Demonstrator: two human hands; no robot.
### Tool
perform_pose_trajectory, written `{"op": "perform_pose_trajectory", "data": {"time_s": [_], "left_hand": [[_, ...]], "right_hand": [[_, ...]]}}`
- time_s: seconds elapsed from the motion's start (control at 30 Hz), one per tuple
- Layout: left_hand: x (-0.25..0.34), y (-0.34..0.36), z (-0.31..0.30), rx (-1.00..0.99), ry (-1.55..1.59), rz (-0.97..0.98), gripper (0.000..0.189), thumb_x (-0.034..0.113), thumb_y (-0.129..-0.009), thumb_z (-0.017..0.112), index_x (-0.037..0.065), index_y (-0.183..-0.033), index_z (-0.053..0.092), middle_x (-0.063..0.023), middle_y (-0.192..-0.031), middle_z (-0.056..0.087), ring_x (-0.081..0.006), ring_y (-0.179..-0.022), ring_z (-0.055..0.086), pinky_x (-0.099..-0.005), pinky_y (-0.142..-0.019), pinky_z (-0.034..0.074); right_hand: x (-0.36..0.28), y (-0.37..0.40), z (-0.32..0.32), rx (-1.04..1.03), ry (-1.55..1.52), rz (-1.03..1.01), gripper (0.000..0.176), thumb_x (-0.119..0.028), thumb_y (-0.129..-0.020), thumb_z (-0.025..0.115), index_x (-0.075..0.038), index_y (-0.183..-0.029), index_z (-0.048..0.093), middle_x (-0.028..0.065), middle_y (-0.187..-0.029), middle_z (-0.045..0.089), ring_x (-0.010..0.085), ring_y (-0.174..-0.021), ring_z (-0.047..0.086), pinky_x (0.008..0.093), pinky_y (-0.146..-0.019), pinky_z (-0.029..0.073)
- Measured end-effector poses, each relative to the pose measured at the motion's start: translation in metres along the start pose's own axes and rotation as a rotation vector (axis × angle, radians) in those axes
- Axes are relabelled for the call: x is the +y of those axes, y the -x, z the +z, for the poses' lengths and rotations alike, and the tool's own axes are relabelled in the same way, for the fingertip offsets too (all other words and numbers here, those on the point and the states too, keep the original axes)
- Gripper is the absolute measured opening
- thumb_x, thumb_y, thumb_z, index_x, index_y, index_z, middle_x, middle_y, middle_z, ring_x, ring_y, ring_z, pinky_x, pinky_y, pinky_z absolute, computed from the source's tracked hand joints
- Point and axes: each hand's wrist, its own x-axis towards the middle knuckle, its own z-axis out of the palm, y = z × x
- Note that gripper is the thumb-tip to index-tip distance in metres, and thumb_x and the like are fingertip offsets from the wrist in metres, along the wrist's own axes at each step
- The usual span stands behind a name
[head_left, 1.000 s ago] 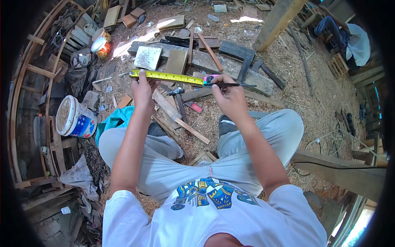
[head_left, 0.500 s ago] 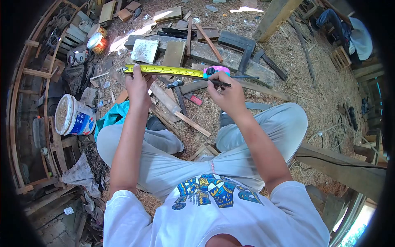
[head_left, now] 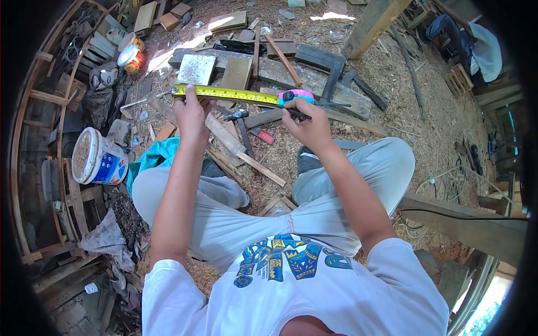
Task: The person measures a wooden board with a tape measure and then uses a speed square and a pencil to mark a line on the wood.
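A tape measure's yellow blade (head_left: 232, 96) stretches between my two hands. My left hand (head_left: 192, 115) pinches the blade near its hooked end, thumb on top and fingers beneath. At the other end, my right hand (head_left: 310, 122) grips the pink and turquoise tape measure case (head_left: 296, 96). A slim black pen-like stick (head_left: 298, 113) is also in that hand, pointing left. A thin dark rod (head_left: 336, 105) shows just beyond the right hand; whether it is held cannot be seen. Below the blade, a hammer (head_left: 240, 117) rests among wood pieces on the ground.
A long plank (head_left: 274, 71) lies ahead, bearing wood blocks and a dark angled piece (head_left: 330, 64). Wood strips (head_left: 260, 168) lie between my legs. A white bucket (head_left: 92, 157) stands at left. A wooden post (head_left: 372, 28) rises ahead; another person (head_left: 485, 53) is at far right.
The view has shifted slightly. Both hands keep their grip on the tape measure, and the blade stays stretched out between them, tilting a little more down toward the right.
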Motion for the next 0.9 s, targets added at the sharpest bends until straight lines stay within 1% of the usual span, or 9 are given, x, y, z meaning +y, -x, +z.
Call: {"op": "perform_pose_trajectory", "data": {"time_s": [0.1,0.37,0.6,0.9], "left_hand": [[0.0023,0.0030,0.0007,0.017,-0.005,-0.002,0.031,0.029,-0.113,0.056,0.001,-0.125,0.051,-0.0132,-0.114,0.066,-0.0250,-0.098,0.072,-0.0391,-0.085,0.067],[0.0050,0.0043,0.0020,0.018,-0.038,-0.033,0.034,0.032,-0.112,0.056,0.002,-0.128,0.050,-0.0132,-0.114,0.066,-0.0250,-0.100,0.072,-0.0396,-0.087,0.066],[0.0035,0.0040,0.0023,0.007,-0.014,-0.014,0.034,0.032,-0.113,0.056,0.002,-0.128,0.049,-0.0138,-0.115,0.066,-0.0253,-0.099,0.073,-0.0396,-0.087,0.066],[0.0020,0.0035,0.0016,0.004,-0.006,-0.015,0.034,0.032,-0.113,0.056,0.002,-0.127,0.048,-0.0143,-0.114,0.067,-0.0258,-0.099,0.073,-0.0396,-0.086,0.065]], "right_hand": [[0.0023,0.0001,0.0014,0.006,-0.004,-0.017,0.013,-0.012,-0.088,0.079,-0.008,-0.097,0.071,0.0124,-0.085,0.074,0.0319,-0.076,0.075,0.0378,-0.070,0.059],[0.0030,0.0003,0.0010,0.009,0.001,-0.020,0.013,-0.014,-0.088,0.079,-0.008,-0.097,0.071,0.0128,-0.084,0.073,0.0332,-0.075,0.074,0.0390,-0.069,0.058],[0.0041,0.0006,0.0004,0.010,0.007,-0.045,0.014,-0.013,-0.087,0.079,-0.007,-0.098,0.071,0.0127,-0.086,0.073,0.0327,-0.075,0.073,0.0382,-0.069,0.058],[0.0054,0.0010,0.0009,-0.011,0.006,-0.029,0.014,-0.013,-0.087,0.079,-0.007,-0.097,0.071,0.0129,-0.085,0.073,0.0325,-0.076,0.074,0.0383,-0.069,0.058]]}}
